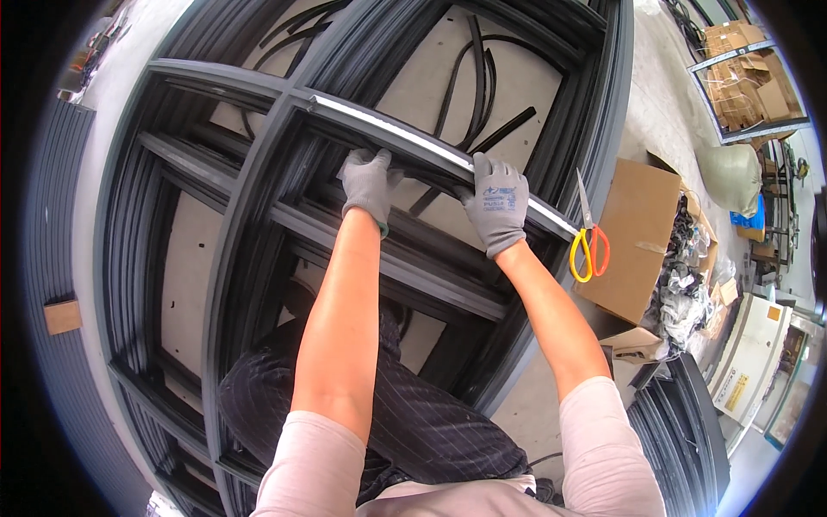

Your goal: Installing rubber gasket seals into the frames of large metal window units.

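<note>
A stack of dark grey metal window frames (228, 202) spreads in front of me, its bars forming several openings. My right hand (500, 205), in a grey glove, is closed over the crossbar (405, 129) that carries a white strip along its top, thumb on the near side. My left hand (369, 185), gloved too, has its fingers curled inside the opening just below that bar; what they pinch is hidden. Between the two hands runs a thin black strip (428, 180). Scissors (589, 233) with one yellow and one orange handle lie at the crossbar's right end.
Loose black rubber strips (479, 86) curl inside the far opening. To the right stands a cardboard box (624, 233) beside crumpled plastic (685, 276). More dark profiles (676, 422) are stacked at the lower right, and long grey ones (56, 258) at the far left.
</note>
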{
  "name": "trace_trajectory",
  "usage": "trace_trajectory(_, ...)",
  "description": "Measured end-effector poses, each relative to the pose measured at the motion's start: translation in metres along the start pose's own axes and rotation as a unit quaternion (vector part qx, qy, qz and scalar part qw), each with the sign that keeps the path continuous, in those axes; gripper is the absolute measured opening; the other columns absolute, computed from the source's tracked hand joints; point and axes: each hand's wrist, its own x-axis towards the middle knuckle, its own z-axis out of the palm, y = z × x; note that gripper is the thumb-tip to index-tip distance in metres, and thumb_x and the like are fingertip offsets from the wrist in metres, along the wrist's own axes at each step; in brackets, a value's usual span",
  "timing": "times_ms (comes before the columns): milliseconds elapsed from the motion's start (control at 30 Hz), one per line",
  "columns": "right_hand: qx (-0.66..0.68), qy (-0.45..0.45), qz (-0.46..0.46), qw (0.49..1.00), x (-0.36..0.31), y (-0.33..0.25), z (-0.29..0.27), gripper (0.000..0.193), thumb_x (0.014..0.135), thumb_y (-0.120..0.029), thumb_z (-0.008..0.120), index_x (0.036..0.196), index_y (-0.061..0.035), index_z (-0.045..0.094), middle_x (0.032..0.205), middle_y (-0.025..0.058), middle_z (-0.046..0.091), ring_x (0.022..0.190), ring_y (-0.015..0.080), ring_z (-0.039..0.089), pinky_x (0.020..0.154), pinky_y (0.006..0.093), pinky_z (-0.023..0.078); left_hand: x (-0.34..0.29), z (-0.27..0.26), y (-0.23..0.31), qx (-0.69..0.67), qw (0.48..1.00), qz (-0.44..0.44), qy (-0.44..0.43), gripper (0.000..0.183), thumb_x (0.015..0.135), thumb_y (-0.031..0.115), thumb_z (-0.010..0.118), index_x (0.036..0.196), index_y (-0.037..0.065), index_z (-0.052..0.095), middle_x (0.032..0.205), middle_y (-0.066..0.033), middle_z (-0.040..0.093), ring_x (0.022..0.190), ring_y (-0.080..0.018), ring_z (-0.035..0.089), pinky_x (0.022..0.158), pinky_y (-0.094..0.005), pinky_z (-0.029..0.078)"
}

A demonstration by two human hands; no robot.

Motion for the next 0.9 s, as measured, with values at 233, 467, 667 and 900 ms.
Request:
trace_trajectory(233,0.047,-0.006,0.006,0.999,0.012,-0.016,-0.004,0.053,0.071,-0.038,0.077,0.111,-0.0106,0.056,0.099,0.0086,0.062,0.096,0.0277,0.06,0.08,0.041,0.045,-0.008,0.002,0.012,-0.039,0.997,-0.05,-0.04,0.027,0.094,0.01,0.061,0.116,0.003,0.047,0.099,-0.0111,0.061,0.083,-0.0209,0.066,0.076,-0.0303,0.061)
trace_trajectory(467,0.056,0.002,-0.005,0.998,0.033,-0.042,0.003,0.046,0.072,-0.036,0.075,0.106,-0.0095,0.059,0.096,0.0091,0.063,0.093,0.027,0.061,0.077,0.0401,0.047,-0.005,0.004,0.017,-0.021,0.997,-0.042,-0.057,0.021,0.098,0.011,0.054,0.115,0.001,0.049,0.096,-0.0135,0.062,0.079,-0.023,0.068,0.071,-0.0337,0.061)
trace_trajectory(667,0.037,-0.005,-0.012,0.999,0.041,-0.044,0.007,0.034,0.071,-0.029,0.074,0.096,-0.0098,0.061,0.091,0.0078,0.065,0.09,0.0247,0.064,0.075,0.039,0.048,0.008,-0.003,0.019,0.03,0.994,-0.047,-0.091,0.022,0.1,0.019,0.053,0.117,0.007,0.047,0.095,-0.0134,0.065,0.085,-0.0234,0.069,0.074,-0.0308,0.059)
trace_trajectory(900,0.035,0.019,-0.035,0.999,0.054,-0.059,0.012,0.034,0.071,-0.028,0.074,0.093,-0.0074,0.058,0.09,0.0114,0.065,0.09,0.0285,0.063,0.075,0.0392,0.05,0.008,0.003,0.012,-0.013,0.997,-0.023,-0.066,0.02,0.096,0.014,0.06,0.11,0.003,0.05,0.092,-0.0122,0.064,0.076,-0.0199,0.066,0.066,-0.0274,0.056)
